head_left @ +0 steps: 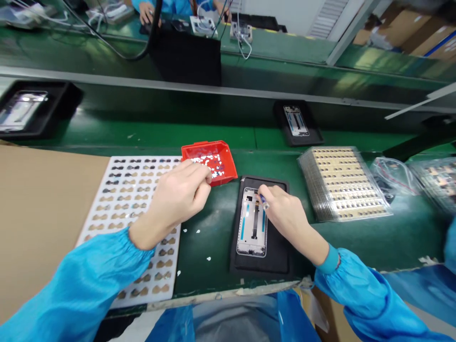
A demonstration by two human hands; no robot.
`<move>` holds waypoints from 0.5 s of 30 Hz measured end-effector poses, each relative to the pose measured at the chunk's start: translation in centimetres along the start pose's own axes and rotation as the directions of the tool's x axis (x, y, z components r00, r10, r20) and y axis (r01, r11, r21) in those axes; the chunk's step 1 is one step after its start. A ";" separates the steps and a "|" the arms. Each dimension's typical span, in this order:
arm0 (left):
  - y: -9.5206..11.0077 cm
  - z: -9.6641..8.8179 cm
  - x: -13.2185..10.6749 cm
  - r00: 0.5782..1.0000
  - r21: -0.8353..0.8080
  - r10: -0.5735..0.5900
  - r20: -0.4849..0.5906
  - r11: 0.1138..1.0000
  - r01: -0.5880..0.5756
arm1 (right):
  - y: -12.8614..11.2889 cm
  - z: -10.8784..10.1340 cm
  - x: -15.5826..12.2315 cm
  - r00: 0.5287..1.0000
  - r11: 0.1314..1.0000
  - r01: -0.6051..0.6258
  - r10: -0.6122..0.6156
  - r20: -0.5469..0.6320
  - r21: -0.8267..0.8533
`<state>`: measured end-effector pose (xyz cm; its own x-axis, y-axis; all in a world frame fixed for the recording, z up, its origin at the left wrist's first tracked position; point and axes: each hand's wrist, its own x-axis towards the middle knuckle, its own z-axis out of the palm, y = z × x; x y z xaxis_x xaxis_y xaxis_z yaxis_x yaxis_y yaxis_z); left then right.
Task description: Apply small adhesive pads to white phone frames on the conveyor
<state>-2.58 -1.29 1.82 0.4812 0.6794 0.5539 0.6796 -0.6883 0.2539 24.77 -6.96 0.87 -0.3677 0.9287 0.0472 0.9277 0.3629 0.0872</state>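
Observation:
My left hand (187,187) is closed, its fingertips curled at the near edge of a red bin (230,164) that holds many small white bits. Whatever those fingers pinch, if anything, is hidden. Under my left wrist lies a white tray (174,280) with rows of dark and tan pieces. My right hand (283,206) grips a slim tool with a blue and clear handle (264,201), its tip hidden at the upper right of a phone frame (245,240). The frame carries a dark flex strip and blue strips, and rests in a black foam tray (278,259).
To the right stands a stack of clear trays (351,185). Behind are another foam tray (308,140) with a phone frame and, at left, a black holder (60,104). Cardboard (46,213) covers the left side. Across the bench, a co-worker's hand (147,13) shows.

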 end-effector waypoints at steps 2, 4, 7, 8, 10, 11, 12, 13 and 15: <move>0.3 -0.2 -0.4 1.000 0.004 -0.006 -0.014 1.000 0.006 | 0.1 0.1 -0.2 0.999 0.999 -0.012 0.010 0.036 0.039; 0.3 -0.2 -0.9 0.999 -0.002 -0.013 -0.036 1.000 0.013 | 0.7 -0.2 -0.6 0.997 0.980 -0.068 0.058 0.057 0.187; -0.3 0.1 -1.3 0.998 -0.022 -0.023 -0.058 1.000 0.022 | 1.2 -1.9 -2.3 0.986 0.809 -0.129 0.166 -0.012 0.573; -0.6 0.3 -1.3 0.998 -0.034 -0.033 -0.061 0.999 0.031 | 1.0 -2.6 -3.3 0.981 0.712 -0.119 0.192 -0.030 0.692; -1.5 0.6 -1.0 0.996 -0.072 -0.068 -0.058 0.995 0.064 | -0.2 -3.5 -5.9 0.983 0.530 -0.111 0.181 0.016 0.841; -2.0 0.8 -0.7 0.994 -0.096 -0.092 -0.054 0.992 0.086 | -0.9 -3.5 -7.3 0.989 0.472 -0.137 0.110 0.096 0.871; -2.5 1.0 -0.4 0.992 -0.122 -0.116 -0.049 0.987 0.109 | -1.8 -3.2 -8.7 0.982 0.450 -0.176 0.014 0.190 0.875; -2.9 1.2 0.0 0.990 -0.145 -0.136 -0.045 0.981 0.128 | -2.5 -2.5 -9.9 0.963 0.456 -0.187 -0.089 0.254 0.870; -3.5 1.7 0.7 0.986 -0.188 -0.159 -0.040 0.971 0.149 | -3.4 -0.6 -11.8 0.950 0.517 -0.186 -0.123 0.287 0.836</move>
<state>-3.68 2.07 -0.04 0.3444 0.7694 0.5380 0.6271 -0.6150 0.4781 25.85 -19.17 0.59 -0.4447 0.8596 -0.2516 0.6013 0.0783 -0.7952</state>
